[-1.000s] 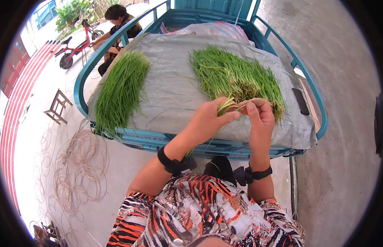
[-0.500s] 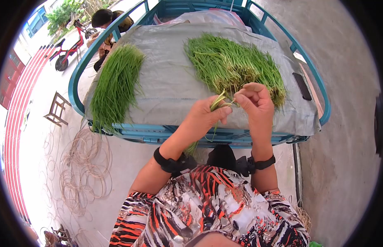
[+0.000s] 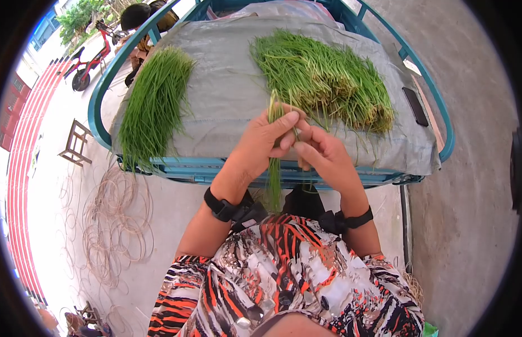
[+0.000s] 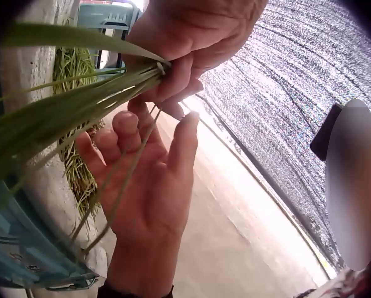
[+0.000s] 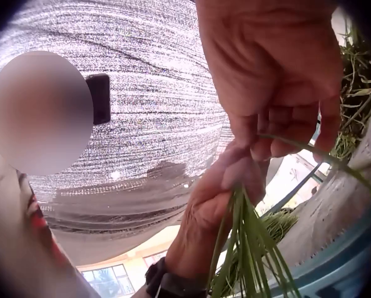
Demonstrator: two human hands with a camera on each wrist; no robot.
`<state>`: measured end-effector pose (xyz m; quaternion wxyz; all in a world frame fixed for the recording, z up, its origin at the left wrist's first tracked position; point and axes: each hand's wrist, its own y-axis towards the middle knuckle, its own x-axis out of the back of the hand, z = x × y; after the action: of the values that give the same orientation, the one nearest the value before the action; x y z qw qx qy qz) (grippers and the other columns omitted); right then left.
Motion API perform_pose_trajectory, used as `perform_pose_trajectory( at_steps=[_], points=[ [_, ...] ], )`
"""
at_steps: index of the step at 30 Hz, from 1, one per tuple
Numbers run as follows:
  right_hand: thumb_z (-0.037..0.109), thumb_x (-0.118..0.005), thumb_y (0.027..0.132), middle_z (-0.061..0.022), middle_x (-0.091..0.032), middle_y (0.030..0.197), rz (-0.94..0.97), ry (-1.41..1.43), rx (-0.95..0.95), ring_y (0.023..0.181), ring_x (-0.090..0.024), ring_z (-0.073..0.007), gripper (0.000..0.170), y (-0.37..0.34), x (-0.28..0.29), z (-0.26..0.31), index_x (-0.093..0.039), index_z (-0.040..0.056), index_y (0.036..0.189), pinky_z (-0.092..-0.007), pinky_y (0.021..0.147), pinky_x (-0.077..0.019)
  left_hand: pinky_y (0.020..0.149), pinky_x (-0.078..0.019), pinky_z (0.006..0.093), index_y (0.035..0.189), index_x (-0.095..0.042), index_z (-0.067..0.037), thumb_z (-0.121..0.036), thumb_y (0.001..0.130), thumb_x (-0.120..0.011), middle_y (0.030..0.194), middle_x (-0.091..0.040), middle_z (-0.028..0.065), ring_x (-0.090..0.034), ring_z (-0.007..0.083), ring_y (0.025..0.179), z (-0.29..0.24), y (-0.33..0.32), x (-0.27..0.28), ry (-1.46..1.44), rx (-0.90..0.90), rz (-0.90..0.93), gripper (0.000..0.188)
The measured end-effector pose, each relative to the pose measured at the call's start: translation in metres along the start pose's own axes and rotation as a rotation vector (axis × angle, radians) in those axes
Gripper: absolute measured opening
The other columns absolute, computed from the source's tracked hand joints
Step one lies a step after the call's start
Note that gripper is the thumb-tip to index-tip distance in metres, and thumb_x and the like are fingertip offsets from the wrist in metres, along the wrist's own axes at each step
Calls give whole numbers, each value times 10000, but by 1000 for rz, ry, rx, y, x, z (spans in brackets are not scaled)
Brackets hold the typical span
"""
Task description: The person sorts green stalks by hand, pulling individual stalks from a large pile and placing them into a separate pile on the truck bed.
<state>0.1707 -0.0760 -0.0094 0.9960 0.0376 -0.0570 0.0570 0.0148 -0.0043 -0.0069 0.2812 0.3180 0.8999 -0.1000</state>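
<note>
One bunch [image 3: 275, 182] held (two heaps [image 3: 328, 76] nearby).

Held bunch [image 3: 275, 182] is coloured green, tipped pale yellow. Left pile [image 3: 155, 109] is toned green, paler at its far end; right pile [image 3: 328, 78] is coloured green, edged straw-yellow to brown. Sheet [image 3: 221, 78] is toned grey. Cart rails [image 3: 95, 112] are painted teal. Phone [image 3: 415, 106] and wrist straps [image 3: 360, 219] are finished black. Shirt [image 3: 283, 269] is patterned with black, white, orange-red streaks. Steps [image 3: 25, 180] are striped red and white; scooter [image 3: 98, 62] is painted red.
</note>
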Motion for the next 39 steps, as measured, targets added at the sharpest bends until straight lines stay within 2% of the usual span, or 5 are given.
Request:
perform_pose_trajectory(
  at_steps=[6, 13, 22, 34, 39],
  points=[
    [269, -471, 981, -31, -565, 730, 88, 289, -111, 611, -549, -109, 263, 7, 0, -24, -546, 35, 889, -267, 626, -479, 397, -285, 146, 1020, -583, -15, -198, 970, -503, 868, -610, 25, -401, 16, 548, 4, 8, 17, -14, -57, -65, 206],
    [282, -480, 972, -44, -600, 737, 146, 473, -216, 666, -568, -130, 277, 1, 7, -32, -561, 41, 864, -248, 649, -459, 388, -304, 141, 1026, -509, -6, -194, 972, -507, 881, -542, 39, -410, 26, 608, 5, 30, 66, -319, -127, -113, 195],
    [233, -483, 963, -39, -599, 730, 80, 377, -221, 639, -569, -125, 210, -16, 17, -39, -538, 52, 873, -257, 621, -465, 397, -331, 162, 1044, -500, 6, -167, 980, -485, 874, -541, 61, -419, 45, 596, 5, 40, 105, -615, -110, -83, 185],
    [196, -501, 951, -57, -613, 748, 42, 126, -91, 687, -572, -125, 203, -41, 32, -34, -556, 32, 845, -258, 661, -462, 409, -306, 169, 1018, -519, -17, -189, 972, -504, 825, -557, 40, -405, 59, 576, 2, 55, 124, -538, -160, -179, 178],
    [141, -560, 915, -52, -626, 774, 119, 49, -73, 692, -566, -122, 148, -53, 42, -28, -609, 10, 868, -261, 651, -457, 465, -373, 193, 1039, -524, -35, -207, 971, -506, 828, -578, 33, -467, 86, 625, -3, 66, 141, -544, -248, -202, 186]
  ],
)
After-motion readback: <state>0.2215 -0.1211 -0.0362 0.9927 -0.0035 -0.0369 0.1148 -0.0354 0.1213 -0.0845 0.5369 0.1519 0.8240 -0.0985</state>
